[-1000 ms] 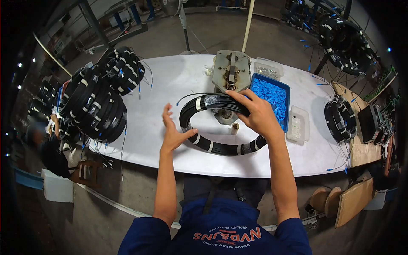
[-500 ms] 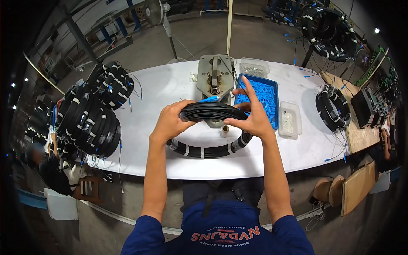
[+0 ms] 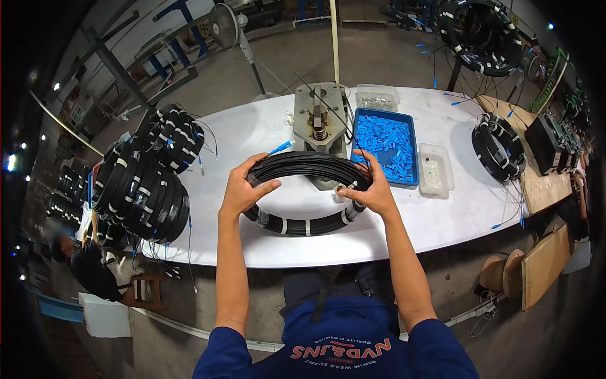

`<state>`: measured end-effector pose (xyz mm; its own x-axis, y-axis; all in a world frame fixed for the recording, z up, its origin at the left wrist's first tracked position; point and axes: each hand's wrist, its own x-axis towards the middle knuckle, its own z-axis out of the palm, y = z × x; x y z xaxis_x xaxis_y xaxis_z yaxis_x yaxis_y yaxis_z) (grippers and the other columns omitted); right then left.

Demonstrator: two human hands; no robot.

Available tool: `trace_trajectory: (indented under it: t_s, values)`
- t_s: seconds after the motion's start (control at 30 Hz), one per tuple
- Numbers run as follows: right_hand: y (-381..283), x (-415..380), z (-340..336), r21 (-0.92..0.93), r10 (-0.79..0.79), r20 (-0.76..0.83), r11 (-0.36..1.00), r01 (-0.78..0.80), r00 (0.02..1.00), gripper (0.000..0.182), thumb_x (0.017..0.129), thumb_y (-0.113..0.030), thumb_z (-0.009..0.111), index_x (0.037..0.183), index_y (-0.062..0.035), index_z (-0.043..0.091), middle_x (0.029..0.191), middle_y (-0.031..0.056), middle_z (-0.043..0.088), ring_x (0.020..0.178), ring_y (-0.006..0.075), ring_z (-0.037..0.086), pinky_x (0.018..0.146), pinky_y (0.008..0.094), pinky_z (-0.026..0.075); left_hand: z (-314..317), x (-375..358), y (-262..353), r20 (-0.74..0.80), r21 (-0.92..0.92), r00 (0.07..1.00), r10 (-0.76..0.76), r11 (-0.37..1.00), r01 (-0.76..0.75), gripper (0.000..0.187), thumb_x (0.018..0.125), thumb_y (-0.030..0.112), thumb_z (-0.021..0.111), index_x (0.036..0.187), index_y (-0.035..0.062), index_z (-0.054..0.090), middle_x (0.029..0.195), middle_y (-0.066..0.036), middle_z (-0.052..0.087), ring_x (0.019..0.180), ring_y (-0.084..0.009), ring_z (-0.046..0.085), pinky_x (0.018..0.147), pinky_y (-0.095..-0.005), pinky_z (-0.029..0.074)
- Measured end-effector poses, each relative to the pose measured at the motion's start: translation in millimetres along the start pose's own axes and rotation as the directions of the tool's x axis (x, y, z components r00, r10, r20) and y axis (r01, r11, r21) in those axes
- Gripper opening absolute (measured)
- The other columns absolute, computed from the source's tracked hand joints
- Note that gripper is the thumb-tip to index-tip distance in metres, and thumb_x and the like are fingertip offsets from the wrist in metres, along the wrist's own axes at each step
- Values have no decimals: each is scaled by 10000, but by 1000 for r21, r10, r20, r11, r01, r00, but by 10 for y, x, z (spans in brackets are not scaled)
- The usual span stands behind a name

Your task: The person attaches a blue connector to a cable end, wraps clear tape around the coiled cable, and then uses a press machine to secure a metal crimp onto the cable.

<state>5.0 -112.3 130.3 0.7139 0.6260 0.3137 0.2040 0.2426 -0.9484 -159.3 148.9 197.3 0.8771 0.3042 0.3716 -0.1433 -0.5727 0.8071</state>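
Observation:
A coil of black cable [image 3: 309, 165] with whitish bands stands tilted at the front middle of the table, its far side raised. My left hand [image 3: 243, 188] is wrapped round its left side, thumb on the inner edge. At the right side, my right hand [image 3: 377, 188] grips the coil, fingers behind and thumb in front. A blue connector [image 3: 282, 147] on a cable end sticks up near my left fingers. A loose black cable end rises from the coil by my right hand. Just behind stands a metal press-like fixture [image 3: 320, 114], its lower part hidden by the coil.
To the right are a blue tray [image 3: 415, 158] of small blue parts and clear boxes [image 3: 447, 183]. Stacked cable coils [image 3: 142, 189] crowd the left end; another coil [image 3: 497, 148] lies at right. A person [image 3: 95, 265] sits at far left. A fan [image 3: 225, 26] stands behind.
The coil's raised side has tilted and opened wider, showing more of its ring. My right fingers have come down from a spread pose onto the coil. My left hand has shifted slightly left.

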Motion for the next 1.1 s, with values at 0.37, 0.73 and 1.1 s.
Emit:
trace_trajectory:
  t_s: [0.37,0.73,1.1]
  values:
    - [-489,88,61,-493,-311,221,782,381,924,724,643,-83,733,1338,-90,533,1231,149,630,1114,332,606,974,382,484,26,-207,-121,5,-68,990,-142,988,142,599,710,255,867,1180,-22,620,960,-60,691,878,-133,632,836,-270,500]
    - [-898,326,-27,-733,-94,306,612,297,947,643,630,-14,720,1249,-132,596,1098,118,662,959,324,643,832,365,523,184,-454,-477,80,-204,962,-262,940,273,652,762,303,837,1280,19,561,1038,-68,669,923,-132,638,836,-280,525]
    - [-602,378,-286,-699,-254,149,657,284,956,601,650,66,673,1227,-95,625,1072,132,684,954,310,659,854,352,517,-9,-233,-232,107,106,901,-421,906,411,1065,748,375,841,1538,98,183,1377,-199,492,1148,-287,573,1008,-394,460]
